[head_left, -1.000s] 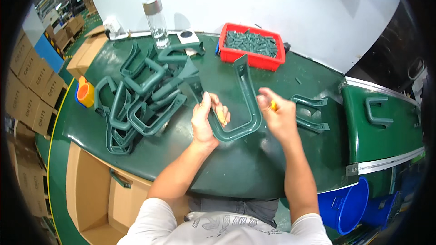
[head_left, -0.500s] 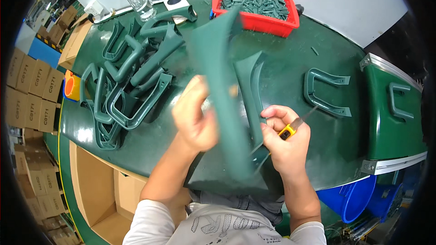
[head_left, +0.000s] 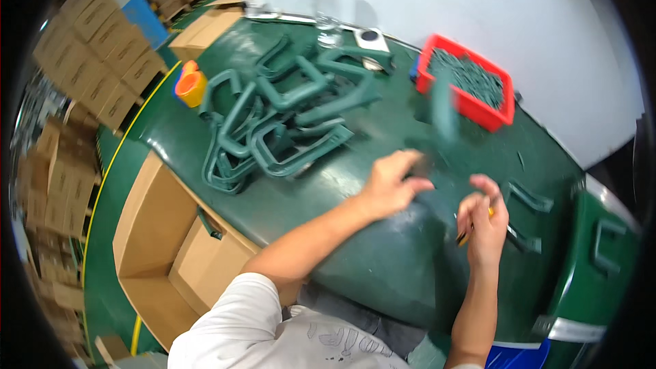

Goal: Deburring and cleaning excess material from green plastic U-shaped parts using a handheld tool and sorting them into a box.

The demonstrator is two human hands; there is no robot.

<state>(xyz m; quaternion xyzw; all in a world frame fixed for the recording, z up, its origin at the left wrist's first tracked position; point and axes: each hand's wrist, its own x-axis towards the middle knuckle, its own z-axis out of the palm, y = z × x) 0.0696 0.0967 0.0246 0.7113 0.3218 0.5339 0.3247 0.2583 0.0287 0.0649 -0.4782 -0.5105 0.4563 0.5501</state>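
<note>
My left hand (head_left: 395, 183) is over the middle of the green table, thumb stretched out. Its fingertips are smeared by motion beside a dark blur, so any grip is unclear. Beyond it, in front of the red bin, shows a blurred green handle-like piece (head_left: 444, 108); whether my fingers touch it cannot be made out. My right hand (head_left: 484, 222) keeps a yellow-and-black utility knife (head_left: 464, 238) in its curled fingers, with the index finger raised. Just right of that hand lies a green U-shaped handle (head_left: 531, 198), partly hidden by it.
Several green handles (head_left: 294, 99) are heaped left of centre. Behind are a red bin (head_left: 507, 102) of small green pieces and a clear bottle (head_left: 326, 14). An open carton (head_left: 147, 215) stands at the near left edge. A green panel with a handle (head_left: 605, 249) is at right.
The view has swung, so the table things appear farther right. The large green handle at my left hand has moved away from my body and is now only a blur. My right hand still has the knife.
</note>
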